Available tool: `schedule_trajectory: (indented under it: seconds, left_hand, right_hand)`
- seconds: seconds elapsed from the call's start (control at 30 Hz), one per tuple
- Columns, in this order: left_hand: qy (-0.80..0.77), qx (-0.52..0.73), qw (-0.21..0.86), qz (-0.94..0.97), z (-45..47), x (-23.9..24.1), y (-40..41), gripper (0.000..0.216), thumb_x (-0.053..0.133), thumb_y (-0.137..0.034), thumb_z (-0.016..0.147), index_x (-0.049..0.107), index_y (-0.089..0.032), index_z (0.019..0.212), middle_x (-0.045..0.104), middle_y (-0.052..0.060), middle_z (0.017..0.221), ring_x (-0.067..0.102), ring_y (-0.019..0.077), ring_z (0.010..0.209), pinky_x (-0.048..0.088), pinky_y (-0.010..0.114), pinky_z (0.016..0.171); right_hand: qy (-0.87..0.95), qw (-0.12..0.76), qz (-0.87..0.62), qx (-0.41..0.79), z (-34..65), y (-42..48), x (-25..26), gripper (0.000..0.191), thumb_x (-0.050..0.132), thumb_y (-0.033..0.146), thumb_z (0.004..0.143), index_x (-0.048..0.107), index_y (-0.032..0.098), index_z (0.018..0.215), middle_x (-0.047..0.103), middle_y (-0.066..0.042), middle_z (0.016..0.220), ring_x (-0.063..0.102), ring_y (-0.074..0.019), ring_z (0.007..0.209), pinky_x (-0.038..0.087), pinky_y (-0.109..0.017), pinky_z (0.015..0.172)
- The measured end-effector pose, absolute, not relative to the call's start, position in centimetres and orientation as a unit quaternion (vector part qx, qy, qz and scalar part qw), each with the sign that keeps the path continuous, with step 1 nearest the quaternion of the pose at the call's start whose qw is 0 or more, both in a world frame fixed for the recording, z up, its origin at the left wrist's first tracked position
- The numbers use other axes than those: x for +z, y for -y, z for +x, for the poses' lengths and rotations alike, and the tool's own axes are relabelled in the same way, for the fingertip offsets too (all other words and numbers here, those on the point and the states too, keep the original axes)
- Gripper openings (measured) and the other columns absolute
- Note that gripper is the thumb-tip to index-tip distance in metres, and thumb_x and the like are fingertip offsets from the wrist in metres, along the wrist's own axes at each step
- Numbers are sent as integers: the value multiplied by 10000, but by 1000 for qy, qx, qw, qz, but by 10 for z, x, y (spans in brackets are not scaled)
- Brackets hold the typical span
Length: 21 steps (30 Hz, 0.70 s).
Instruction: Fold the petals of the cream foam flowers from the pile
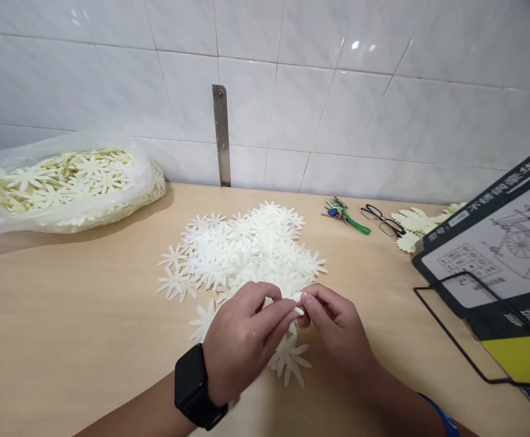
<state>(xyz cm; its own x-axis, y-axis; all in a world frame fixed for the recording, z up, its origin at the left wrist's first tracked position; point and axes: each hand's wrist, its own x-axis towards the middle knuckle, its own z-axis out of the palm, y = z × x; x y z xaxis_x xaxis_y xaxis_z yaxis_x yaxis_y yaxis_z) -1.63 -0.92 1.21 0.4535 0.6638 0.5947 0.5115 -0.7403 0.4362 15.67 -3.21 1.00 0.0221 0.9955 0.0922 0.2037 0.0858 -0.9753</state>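
Both my hands are close together over the front of a loose pile of pale cream flower-shaped cutouts (251, 249). My left hand (247, 340), with a black watch on the wrist, pinches a cream flower cutout (298, 311) between thumb and fingers. Its other edge is pinched by my right hand (338, 328). Most of this piece is hidden by my fingers. Below them, another flower cutout (289, 359) shows its long petals; whether it touches my hands I cannot tell. One more cutout (202, 321) lies partly behind my left hand.
A clear plastic bag (149, 164) full of similar cutouts lies at the left. Keys with a green strap (358, 226), glasses (383, 220) and more cutouts (413, 224) sit at the back right. A printed box (487, 243) and black wire frame (442, 331) occupy the right side.
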Motion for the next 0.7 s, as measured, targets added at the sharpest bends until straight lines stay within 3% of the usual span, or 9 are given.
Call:
schedule_trajectory:
  seconds: [0.13, 0.2, 0.3, 0.43, 0.7]
  left_hand:
    - [-338, 385, 176, 840, -11, 11, 13, 291, 617, -318, 882, 608, -189, 1142, 656, 85, 1052, 630, 184, 923, 532, 289, 792]
    - [-332, 383, 220, 834, -10, 12, 13, 334, 653, -347, 854, 604, -201, 1152, 660, 73, 1061, 638, 170, 883, 541, 275, 778]
    - [-349, 383, 297, 802, -10, 16, 12, 222, 619, -292, 879, 646, -233, 1091, 679, 39, 981, 630, 130, 750, 542, 248, 706]
    - [-364, 386, 385, 755, -10, 19, 10, 147, 592, -265, 890, 714, -239, 967, 700, 29, 914, 649, 149, 828, 548, 233, 707]
    - [-397, 395, 435, 705, -6, 16, 10, 117, 630, -257, 852, 735, -212, 881, 717, 33, 880, 659, 155, 802, 540, 219, 666]
  right_hand:
    - [565, 489, -512, 423, 156, 33, 11, 271, 503, 343, 923, 568, 190, 709, 540, 15, 620, 523, -132, 595, 447, -231, 574]
    - [569, 494, -502, 424, 156, 33, 11, 270, 499, 334, 926, 576, 190, 711, 555, 12, 628, 534, -133, 602, 455, -235, 589]
    - [570, 496, -497, 426, 157, 33, 10, 261, 502, 321, 923, 582, 193, 710, 570, 12, 635, 543, -136, 606, 460, -241, 597]
    - [579, 496, -497, 414, 157, 33, 11, 276, 508, 296, 914, 574, 196, 665, 560, 18, 604, 539, -134, 594, 459, -246, 596]
    - [576, 486, -503, 424, 156, 32, 10, 257, 502, 263, 910, 585, 190, 678, 546, 19, 575, 517, -125, 559, 456, -242, 559]
